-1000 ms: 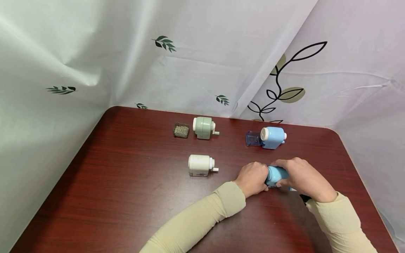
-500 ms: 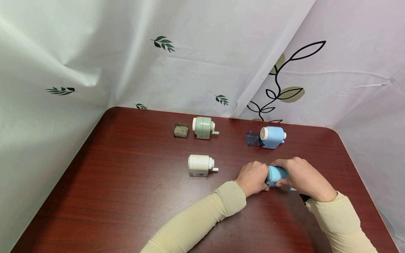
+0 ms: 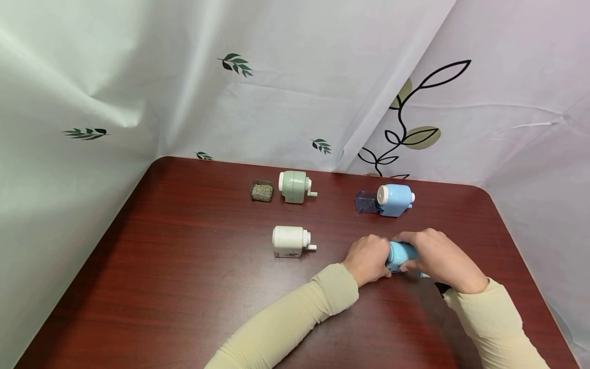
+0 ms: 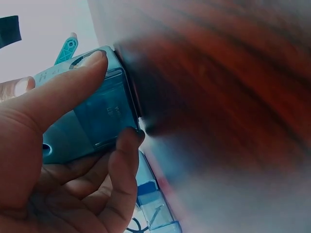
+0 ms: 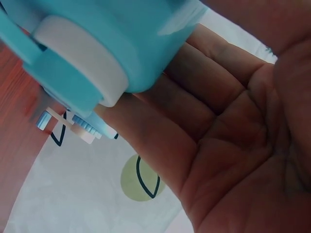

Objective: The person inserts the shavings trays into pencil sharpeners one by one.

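On the right side of the table sits a turquoise hand-crank pencil sharpener (image 3: 400, 254), held from both ends. My right hand (image 3: 444, 261) grips its body from the crank side, thumb at the near side and fingers over the far side. Opposite, my left hand (image 3: 367, 260) pinches the front end. The left wrist view shows the thumb and a fingertip on either side of the see-through drawer (image 4: 111, 109), which looks seated in the body. Close up in the right wrist view are the white collar (image 5: 82, 56) and the turquoise crank (image 5: 63, 80).
A white sharpener (image 3: 288, 242) stands to the left. Behind it are a green sharpener (image 3: 294, 187) and a small drawer of shavings (image 3: 261, 192). At the back right stands a light-blue sharpener (image 3: 397, 201), its dark-blue drawer (image 3: 366, 202) out in front. A white curtain (image 3: 276, 102) borders the table (image 3: 175, 287).
Both hands keep their hold on the turquoise sharpener with no visible movement of it. The whole head view has shifted slightly.
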Tool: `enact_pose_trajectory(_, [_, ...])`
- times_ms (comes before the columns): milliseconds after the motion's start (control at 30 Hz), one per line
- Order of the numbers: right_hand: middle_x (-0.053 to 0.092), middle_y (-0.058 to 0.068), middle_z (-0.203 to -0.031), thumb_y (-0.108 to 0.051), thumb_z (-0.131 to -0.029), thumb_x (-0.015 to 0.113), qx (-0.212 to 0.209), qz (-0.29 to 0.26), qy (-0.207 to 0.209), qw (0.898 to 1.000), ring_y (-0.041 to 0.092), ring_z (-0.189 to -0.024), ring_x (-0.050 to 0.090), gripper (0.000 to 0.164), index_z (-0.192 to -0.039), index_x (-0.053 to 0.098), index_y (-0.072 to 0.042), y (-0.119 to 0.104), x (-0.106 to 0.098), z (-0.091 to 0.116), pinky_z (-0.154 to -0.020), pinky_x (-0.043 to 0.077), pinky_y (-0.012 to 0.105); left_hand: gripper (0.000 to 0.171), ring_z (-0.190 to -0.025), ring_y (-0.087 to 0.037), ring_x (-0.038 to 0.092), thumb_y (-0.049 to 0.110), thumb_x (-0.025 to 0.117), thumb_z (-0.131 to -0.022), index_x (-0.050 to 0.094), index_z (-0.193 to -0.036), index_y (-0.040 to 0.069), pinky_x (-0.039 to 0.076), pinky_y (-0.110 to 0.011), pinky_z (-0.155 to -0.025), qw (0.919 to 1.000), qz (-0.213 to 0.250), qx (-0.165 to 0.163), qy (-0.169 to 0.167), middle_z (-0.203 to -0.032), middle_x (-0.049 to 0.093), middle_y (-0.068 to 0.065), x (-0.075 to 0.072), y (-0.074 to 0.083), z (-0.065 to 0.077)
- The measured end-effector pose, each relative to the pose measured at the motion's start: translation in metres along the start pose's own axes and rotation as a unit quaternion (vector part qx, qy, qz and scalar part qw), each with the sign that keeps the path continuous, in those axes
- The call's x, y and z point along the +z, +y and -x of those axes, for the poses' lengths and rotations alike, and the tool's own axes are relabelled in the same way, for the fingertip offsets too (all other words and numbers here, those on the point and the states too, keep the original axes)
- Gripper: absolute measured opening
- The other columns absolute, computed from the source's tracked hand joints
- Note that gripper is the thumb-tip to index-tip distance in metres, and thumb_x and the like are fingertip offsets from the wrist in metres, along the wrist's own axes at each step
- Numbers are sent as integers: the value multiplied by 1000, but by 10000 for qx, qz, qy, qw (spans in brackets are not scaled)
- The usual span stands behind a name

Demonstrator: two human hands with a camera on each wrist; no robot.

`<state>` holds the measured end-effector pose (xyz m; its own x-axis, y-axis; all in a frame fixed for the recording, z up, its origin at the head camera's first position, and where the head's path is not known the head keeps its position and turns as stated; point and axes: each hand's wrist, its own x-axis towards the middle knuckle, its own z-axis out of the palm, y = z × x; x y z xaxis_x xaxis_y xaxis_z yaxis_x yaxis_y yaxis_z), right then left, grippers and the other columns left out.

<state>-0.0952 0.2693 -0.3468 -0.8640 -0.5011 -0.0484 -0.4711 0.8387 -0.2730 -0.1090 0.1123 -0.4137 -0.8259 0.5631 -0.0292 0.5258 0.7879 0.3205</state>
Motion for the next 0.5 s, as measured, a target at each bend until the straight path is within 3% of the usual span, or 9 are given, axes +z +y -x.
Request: enact_pose_trajectory(500, [69, -5, -90, -12, -62, 95, 60, -1, -105, 9999, 12, -75, 59, 48, -104, 73, -8, -1, -2, -1, -67, 50, 37, 54, -89, -9, 65, 45, 91, -71, 71, -113, 16, 54, -25, -75, 9997, -218, -86, -2, -100, 69, 7, -1, 2, 5])
